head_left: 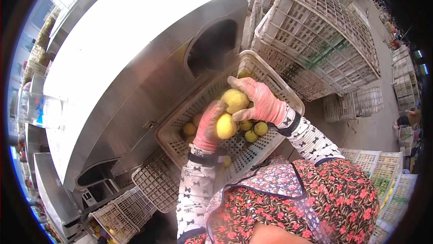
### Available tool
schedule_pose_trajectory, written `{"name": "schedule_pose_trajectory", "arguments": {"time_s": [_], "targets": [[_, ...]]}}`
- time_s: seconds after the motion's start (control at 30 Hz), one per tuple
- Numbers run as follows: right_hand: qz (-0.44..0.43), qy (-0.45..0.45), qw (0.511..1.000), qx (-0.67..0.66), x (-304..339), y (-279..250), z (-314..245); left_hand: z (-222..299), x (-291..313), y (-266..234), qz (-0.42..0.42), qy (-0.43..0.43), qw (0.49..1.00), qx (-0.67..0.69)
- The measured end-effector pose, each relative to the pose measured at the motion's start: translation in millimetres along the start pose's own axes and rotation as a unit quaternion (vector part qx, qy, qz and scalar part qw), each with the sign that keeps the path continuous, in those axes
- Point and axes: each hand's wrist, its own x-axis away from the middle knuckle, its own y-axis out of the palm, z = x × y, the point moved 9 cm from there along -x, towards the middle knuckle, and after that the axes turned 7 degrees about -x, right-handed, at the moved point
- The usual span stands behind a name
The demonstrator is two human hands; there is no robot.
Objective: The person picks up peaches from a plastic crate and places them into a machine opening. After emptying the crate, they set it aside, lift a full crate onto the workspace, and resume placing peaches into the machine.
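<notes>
My left hand [209, 127], in a pink work glove with pale fingertips, is closed around a round yellow fruit [226, 126]. Just above it, my right hand [261, 101] in a matching glove curls its thumb and fingers around another yellow fruit [234, 100]. The two fruits nearly touch. Both hands are over a pale plastic crate [275, 73] with slotted walls. Several yellow-green fruits [251, 135] lie at its bottom, and a few more [189, 129] sit at its left side. My hands hide part of the crate's contents.
A large metal machine [131, 86] with a dark opening [212, 45] borders the crate on the left. Stacked crates [320, 36] rise at the upper right. More crates stand at lower left [158, 178] and lower right [383, 172].
</notes>
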Motion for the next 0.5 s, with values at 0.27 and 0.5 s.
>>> {"name": "schedule_pose_trajectory", "arguments": {"time_s": [0.27, 0.5], "targets": [[-0.022, 0.127, 0.976, -0.174, -21, 8, 29, 12, -13, 2, 0.007, 0.017, 1.000, -0.007], [0.123, 0.163, 0.973, 0.109, -67, 8, 88, 15, -41, -46, 0.060, 0.075, 0.995, 0.019]]}}
